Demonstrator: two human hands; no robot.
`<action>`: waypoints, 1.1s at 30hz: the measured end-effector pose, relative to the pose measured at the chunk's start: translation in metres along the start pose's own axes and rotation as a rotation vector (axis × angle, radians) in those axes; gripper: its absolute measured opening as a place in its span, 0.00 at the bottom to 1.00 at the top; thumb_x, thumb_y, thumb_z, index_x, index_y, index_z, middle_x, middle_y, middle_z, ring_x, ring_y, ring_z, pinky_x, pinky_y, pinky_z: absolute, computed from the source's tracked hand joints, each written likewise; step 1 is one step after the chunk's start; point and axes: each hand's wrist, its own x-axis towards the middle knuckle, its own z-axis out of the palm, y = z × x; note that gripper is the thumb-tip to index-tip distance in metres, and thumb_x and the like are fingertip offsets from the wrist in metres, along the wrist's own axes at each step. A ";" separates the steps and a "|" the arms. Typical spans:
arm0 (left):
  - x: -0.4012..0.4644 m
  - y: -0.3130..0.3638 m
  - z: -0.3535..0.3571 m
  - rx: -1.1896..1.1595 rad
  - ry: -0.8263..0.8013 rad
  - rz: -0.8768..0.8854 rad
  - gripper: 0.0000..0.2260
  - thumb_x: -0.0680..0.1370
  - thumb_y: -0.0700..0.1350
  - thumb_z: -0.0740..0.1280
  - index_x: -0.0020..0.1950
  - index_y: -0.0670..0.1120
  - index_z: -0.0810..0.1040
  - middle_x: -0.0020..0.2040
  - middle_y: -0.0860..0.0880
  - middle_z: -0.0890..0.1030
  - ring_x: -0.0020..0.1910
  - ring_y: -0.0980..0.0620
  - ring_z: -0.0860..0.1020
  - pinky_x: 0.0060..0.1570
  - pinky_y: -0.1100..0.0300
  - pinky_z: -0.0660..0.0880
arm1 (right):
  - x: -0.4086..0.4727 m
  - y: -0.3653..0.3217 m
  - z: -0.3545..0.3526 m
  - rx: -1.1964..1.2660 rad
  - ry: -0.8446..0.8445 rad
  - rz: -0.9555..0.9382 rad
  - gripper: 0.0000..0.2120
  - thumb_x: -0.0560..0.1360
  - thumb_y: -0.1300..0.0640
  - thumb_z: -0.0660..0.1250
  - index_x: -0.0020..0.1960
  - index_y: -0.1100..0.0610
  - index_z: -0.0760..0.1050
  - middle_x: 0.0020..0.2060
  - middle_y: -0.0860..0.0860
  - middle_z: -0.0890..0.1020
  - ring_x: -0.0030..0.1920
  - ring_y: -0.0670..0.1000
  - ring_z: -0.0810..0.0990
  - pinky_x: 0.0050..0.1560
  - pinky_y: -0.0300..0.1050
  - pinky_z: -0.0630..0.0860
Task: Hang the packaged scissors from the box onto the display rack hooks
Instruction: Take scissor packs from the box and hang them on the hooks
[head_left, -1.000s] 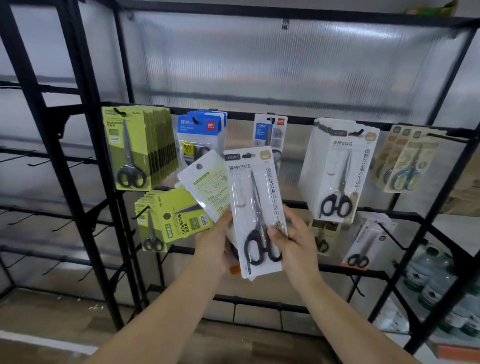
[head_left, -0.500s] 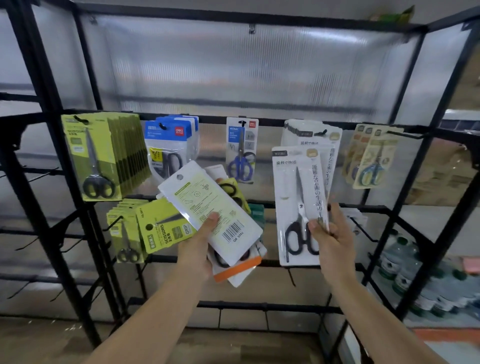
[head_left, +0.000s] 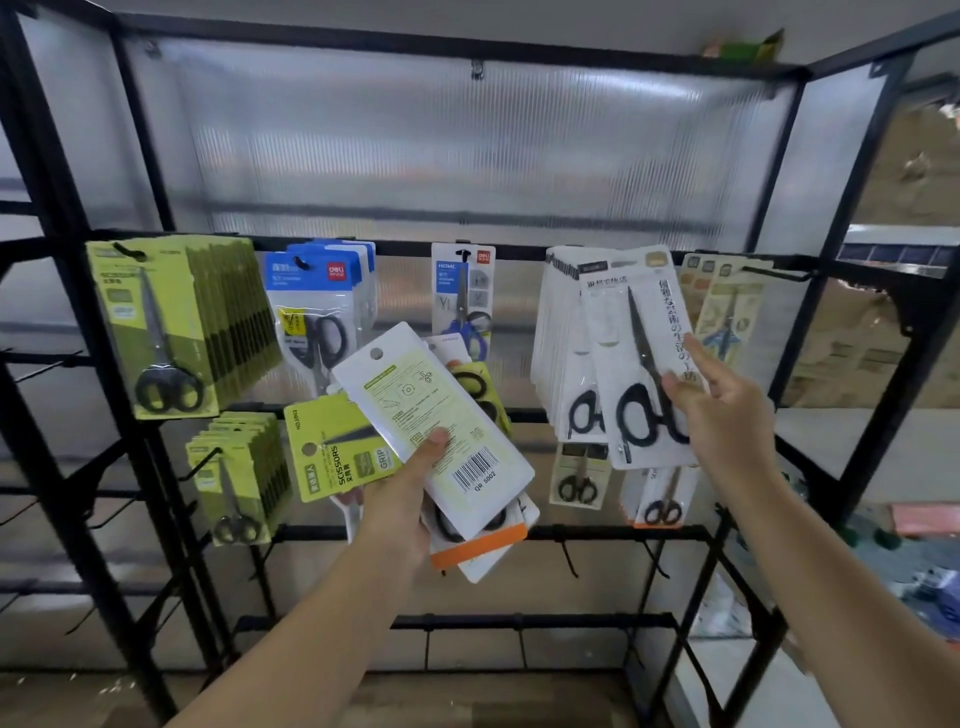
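On the rack, right of centre: white scissors pack (head_left: 641, 358) hung at the front of a white stack (head_left: 558, 343) on the black display rack (head_left: 519, 247).
Right hand (head_left: 722, 415): fingers loosely extended, touching that pack's right edge (grip unclear).
Left hand (head_left: 400, 499): fingers held a fanned bundle of packs (head_left: 431, 415), thumb on the topmost, back side up.
Far left: green packs (head_left: 156, 322) on hooks.

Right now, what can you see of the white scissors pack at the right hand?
The white card-and-clear-blister scissors pack shows its front: black-handled scissors, blades up, handles down, vertical black lettering along its right side, a gold patch at the top. It hangs tilted slightly at the front of a stack of matching white packs on the upper black rack bar. The right hand touches its right edge, fingers mostly extended. Whether it sits fully on the hook is not visible.
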 end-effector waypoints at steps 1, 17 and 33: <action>0.001 0.001 -0.001 -0.006 0.010 0.004 0.21 0.69 0.41 0.74 0.61 0.44 0.77 0.53 0.46 0.83 0.49 0.47 0.82 0.46 0.51 0.79 | 0.001 0.000 -0.003 -0.034 0.016 0.003 0.22 0.77 0.59 0.64 0.70 0.51 0.67 0.57 0.51 0.80 0.20 0.41 0.70 0.20 0.31 0.68; 0.003 0.010 -0.018 -0.055 -0.048 -0.012 0.20 0.70 0.39 0.72 0.61 0.44 0.77 0.42 0.48 0.85 0.36 0.50 0.84 0.26 0.58 0.78 | 0.003 0.031 0.011 -0.365 -0.193 0.125 0.30 0.76 0.59 0.63 0.74 0.45 0.58 0.62 0.57 0.75 0.39 0.50 0.76 0.35 0.41 0.70; -0.010 0.001 -0.036 -0.044 -0.203 -0.157 0.23 0.64 0.51 0.71 0.57 0.45 0.79 0.50 0.44 0.85 0.42 0.47 0.84 0.31 0.55 0.80 | -0.105 0.018 0.105 0.124 -0.524 0.289 0.09 0.70 0.61 0.73 0.42 0.55 0.72 0.42 0.49 0.83 0.44 0.48 0.82 0.38 0.44 0.79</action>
